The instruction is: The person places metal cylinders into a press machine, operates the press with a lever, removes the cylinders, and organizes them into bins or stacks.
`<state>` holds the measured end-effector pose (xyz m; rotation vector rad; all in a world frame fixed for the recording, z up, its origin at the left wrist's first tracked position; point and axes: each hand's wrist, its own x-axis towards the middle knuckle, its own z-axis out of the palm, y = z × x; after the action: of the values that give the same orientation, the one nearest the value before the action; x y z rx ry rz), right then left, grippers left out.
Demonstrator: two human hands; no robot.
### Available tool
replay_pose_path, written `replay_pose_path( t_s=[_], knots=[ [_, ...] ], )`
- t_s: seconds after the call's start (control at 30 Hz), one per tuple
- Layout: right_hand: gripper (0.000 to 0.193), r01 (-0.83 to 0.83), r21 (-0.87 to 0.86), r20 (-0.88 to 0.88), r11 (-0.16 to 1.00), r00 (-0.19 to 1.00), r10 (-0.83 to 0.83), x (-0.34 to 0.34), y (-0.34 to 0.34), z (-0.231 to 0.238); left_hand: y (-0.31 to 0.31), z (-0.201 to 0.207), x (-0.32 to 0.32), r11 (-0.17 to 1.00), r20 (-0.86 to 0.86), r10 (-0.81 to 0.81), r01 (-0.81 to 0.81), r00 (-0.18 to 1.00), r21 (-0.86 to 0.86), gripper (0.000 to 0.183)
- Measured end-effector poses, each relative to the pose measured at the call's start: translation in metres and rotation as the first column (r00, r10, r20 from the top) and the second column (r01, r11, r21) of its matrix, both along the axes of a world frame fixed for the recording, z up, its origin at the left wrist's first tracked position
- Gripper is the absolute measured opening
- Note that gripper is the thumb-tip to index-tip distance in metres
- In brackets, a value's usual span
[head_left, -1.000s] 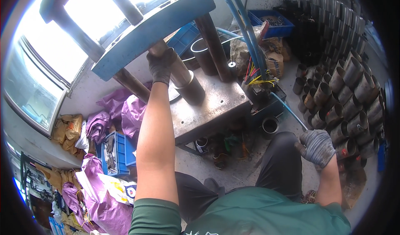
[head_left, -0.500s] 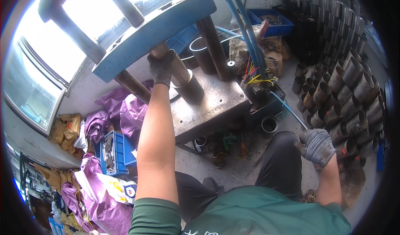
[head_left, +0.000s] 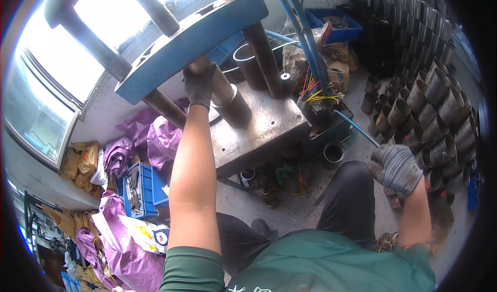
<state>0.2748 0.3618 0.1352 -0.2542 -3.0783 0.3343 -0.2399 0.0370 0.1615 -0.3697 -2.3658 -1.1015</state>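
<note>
My left hand point(head_left: 199, 86), in a dark glove, is wrapped round the side of a shiny metal cylinder point(head_left: 221, 90). That cylinder stands in or on a wider dark metal sleeve point(head_left: 237, 113) on the press table; the joint between them shows only as a pale rim. Right above is the blue crosshead point(head_left: 199, 45) of a press, its round ram point(head_left: 199, 63) reaching down to the cylinder's top. On the right, my right hand point(head_left: 397, 169), in a grey striped glove, is closed round the end of a thin blue lever point(head_left: 356, 128).
The steel press table point(head_left: 269, 126) carries another dark tube point(head_left: 250, 67) behind a column. Stacked metal tubes point(head_left: 429, 111) crowd the right side. Purple sacks point(head_left: 127, 245) and a blue crate point(head_left: 150, 191) lie on the left. Coloured wires point(head_left: 323, 96) hang beside the lever's base.
My right hand has moved up and slightly away from me, and the lever's end has risen with it. The left hand keeps its grip on the cylinder.
</note>
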Motion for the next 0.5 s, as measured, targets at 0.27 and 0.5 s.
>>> replay_pose_path(
  t_s=[0.27, 0.5],
  knots=[
    [0.02, 0.018, 0.258, -0.816, 0.966, 0.54, 0.207, -0.155, 0.022, 0.078, -0.004, 0.005, -0.002, 0.997, 0.028, 0.02, -0.018, 0.999, -0.074, 0.11],
    [0.033, 0.274, 0.191, -0.642, 0.942, 0.761, -0.091, -0.229, 0.039, 0.115, -0.012, 0.025, 0.005, 0.98, -0.01, -0.027, 0.024, 1.0, -0.197, 0.107]
  ],
)
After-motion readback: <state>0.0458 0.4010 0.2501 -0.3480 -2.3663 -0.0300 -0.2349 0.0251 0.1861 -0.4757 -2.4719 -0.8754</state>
